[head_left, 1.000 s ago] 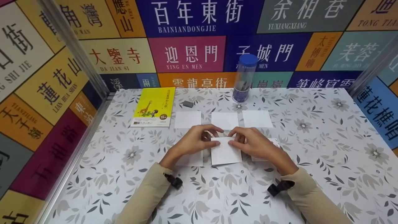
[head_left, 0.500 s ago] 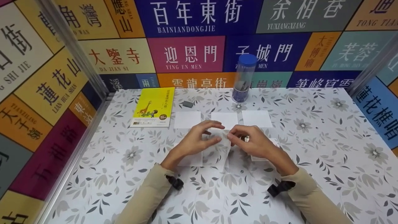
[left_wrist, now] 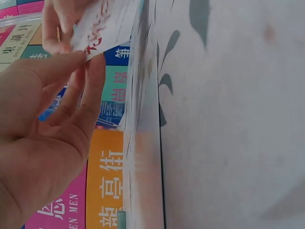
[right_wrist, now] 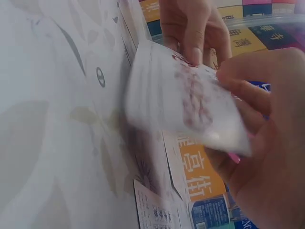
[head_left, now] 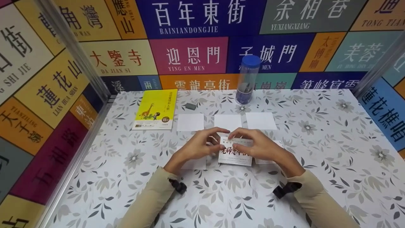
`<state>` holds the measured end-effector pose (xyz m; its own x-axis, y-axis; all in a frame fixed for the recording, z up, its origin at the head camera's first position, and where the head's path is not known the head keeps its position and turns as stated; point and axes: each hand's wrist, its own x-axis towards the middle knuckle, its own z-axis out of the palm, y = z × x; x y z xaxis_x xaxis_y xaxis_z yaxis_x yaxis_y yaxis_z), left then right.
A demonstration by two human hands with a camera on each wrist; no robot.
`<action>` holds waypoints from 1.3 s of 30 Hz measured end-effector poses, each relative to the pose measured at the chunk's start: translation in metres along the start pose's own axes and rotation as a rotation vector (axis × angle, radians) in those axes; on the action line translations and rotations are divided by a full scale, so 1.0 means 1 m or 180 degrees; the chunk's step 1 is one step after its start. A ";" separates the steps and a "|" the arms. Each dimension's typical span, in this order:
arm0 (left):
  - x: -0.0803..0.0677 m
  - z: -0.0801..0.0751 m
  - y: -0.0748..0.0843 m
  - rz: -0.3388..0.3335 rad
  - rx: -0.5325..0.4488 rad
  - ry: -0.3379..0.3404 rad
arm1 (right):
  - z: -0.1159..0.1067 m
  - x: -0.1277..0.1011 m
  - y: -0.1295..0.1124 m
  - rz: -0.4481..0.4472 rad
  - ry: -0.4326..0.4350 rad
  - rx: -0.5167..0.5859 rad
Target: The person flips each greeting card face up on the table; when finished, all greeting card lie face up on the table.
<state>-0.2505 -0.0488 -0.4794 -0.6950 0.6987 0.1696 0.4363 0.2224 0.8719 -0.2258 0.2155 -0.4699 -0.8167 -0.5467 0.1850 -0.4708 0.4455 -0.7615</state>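
Both hands hold one small card (head_left: 235, 154) just above the table, its printed side with red characters facing up. My left hand (head_left: 223, 139) pinches the card's left edge and my right hand (head_left: 233, 142) pinches its top right. The left wrist view shows my left hand (left_wrist: 88, 57) with its fingertips on the card (left_wrist: 106, 23). In the right wrist view my right hand (right_wrist: 228, 90) grips the blurred card (right_wrist: 186, 102), with the left hand (right_wrist: 190, 28) behind it. Three white cards (head_left: 227, 122) lie in a row just beyond the hands.
More cards lie under the hands: a white one (head_left: 193, 163) on the left and another (head_left: 269, 161) on the right. A yellow book (head_left: 155, 109), a grey eraser (head_left: 190, 106) and a clear blue-capped tube (head_left: 247, 80) stand at the back. Printed walls enclose the floral table (head_left: 316, 152).
The card showed its blank white side a second ago. Both hands have flipped it over, and its red printed side now faces up.
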 end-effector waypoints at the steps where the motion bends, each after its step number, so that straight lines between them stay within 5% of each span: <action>1: 0.000 -0.001 -0.001 -0.0016 0.0023 -0.0021 | -0.001 0.000 0.002 0.0068 0.0029 -0.0076; 9: -0.002 -0.008 -0.008 -0.0370 0.0402 -0.0119 | -0.004 0.002 0.018 0.0422 -0.0072 -0.0612; 18: -0.004 -0.005 -0.003 -0.0448 0.1366 -0.0248 | -0.001 -0.001 0.022 0.0461 -0.0046 -0.1150; 31: -0.003 -0.002 0.002 -0.0554 0.1367 -0.0360 | -0.006 -0.007 0.020 0.0534 -0.0081 -0.1079; 39: -0.019 -0.025 -0.001 -0.0420 0.1115 -0.0387 | -0.001 -0.001 0.011 0.0447 -0.0105 -0.0860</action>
<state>-0.2525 -0.0793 -0.4722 -0.6945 0.7195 -0.0075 0.5310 0.5195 0.6694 -0.2306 0.2213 -0.4775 -0.8708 -0.4872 0.0659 -0.4293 0.6884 -0.5847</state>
